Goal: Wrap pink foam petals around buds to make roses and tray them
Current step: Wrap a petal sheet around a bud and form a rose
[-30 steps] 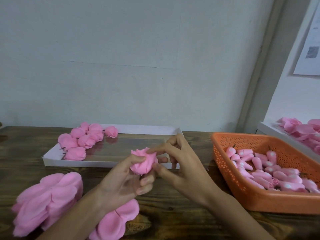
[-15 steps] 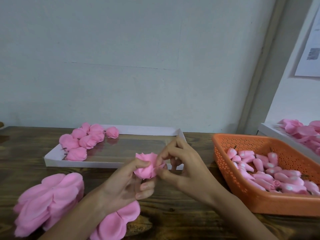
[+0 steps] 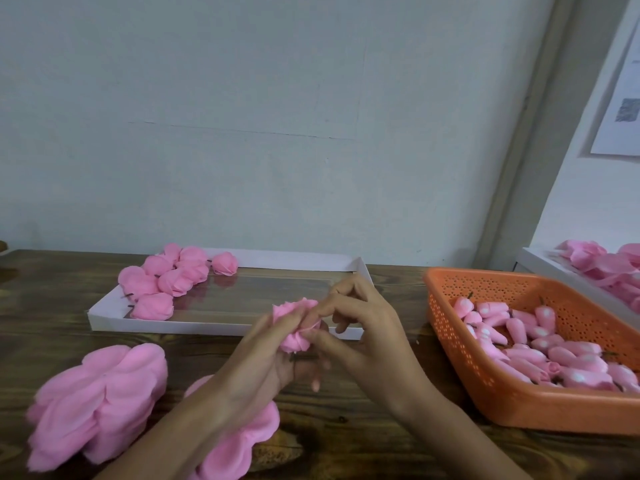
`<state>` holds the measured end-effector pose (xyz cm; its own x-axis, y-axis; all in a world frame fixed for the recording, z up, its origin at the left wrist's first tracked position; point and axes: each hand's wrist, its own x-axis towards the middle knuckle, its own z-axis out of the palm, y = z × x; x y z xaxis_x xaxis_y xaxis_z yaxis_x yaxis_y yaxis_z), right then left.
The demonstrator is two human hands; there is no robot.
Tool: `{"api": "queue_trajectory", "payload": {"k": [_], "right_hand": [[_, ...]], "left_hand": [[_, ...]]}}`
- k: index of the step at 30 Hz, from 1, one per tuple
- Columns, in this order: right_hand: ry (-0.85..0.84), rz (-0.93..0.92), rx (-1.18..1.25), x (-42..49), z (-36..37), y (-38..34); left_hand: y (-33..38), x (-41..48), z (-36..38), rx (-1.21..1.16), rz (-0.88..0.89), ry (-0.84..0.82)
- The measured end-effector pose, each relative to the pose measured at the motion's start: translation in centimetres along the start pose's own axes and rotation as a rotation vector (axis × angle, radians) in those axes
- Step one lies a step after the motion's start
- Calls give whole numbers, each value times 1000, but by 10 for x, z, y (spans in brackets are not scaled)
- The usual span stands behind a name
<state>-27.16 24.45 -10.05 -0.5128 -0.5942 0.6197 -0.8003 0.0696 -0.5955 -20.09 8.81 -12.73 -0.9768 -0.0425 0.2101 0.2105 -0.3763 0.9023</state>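
At a dark wooden counter (image 3: 363,441), you hold a half-wrapped pink foam rose (image 3: 294,323) between both hands, raised just above the near rim of a shallow white tray (image 3: 166,326). Your left hand (image 3: 266,362) grips the flower from below and from the left, its fingers curled round the base. Your right hand (image 3: 367,327) pinches the flower's right edge between thumb and forefinger, with the other fingers bent loosely behind. A short dark stem shows under the flower, between your two hands.

A cluster of finished roses (image 3: 173,282) fills the far left corner of the white tray; one of them lies a little apart, to the right of the rest.

On the counter at your left lies a thick stack of loose pink petals (image 3: 100,400). A second petal stack (image 3: 239,448) lies beneath your left forearm, partly hidden by it.

At your right stands an orange perforated basket (image 3: 519,407), heaped with pink buds (image 3: 540,344), several showing pale tips and dark stems. Behind the basket, at the frame's right edge, a second white tray (image 3: 550,271) carries more pink petals (image 3: 602,265). A printed sheet (image 3: 623,109) hangs on the wall above it; its text is too small to read.
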Motion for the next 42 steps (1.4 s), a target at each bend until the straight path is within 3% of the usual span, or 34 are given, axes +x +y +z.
{"api": "queue_trajectory", "payload": {"k": [5,10,16,22,25,31,34,36,38,42], "right_hand": [[88,-35,-27,0,0,0],[-56,-65,12,3,-7,6],[-122,-133,5,4,-11,11],[-253,-91,105,5,-16,12],[-309,-90,142,5,-20,13],[-395,-141,136,5,-20,13],[-360,-142,128,6,-19,15],[-261,-120,190,8,-19,15],[-179,-115,199,9,-18,16],[-168,-164,80,8,-18,17]], "left_hand": [[2,-4,-9,48,-22,-3],[-2,-6,-10,351,-23,94],[2,-4,-1,386,54,-6],[2,-4,0,294,-140,40],[10,-6,3,267,-164,-91],[14,-10,2,430,-206,-235],[11,-11,2,424,-239,-226],[11,-10,1,420,-249,-116],[12,-9,1,487,-184,-24],[15,-6,6,599,-36,-15]]}}
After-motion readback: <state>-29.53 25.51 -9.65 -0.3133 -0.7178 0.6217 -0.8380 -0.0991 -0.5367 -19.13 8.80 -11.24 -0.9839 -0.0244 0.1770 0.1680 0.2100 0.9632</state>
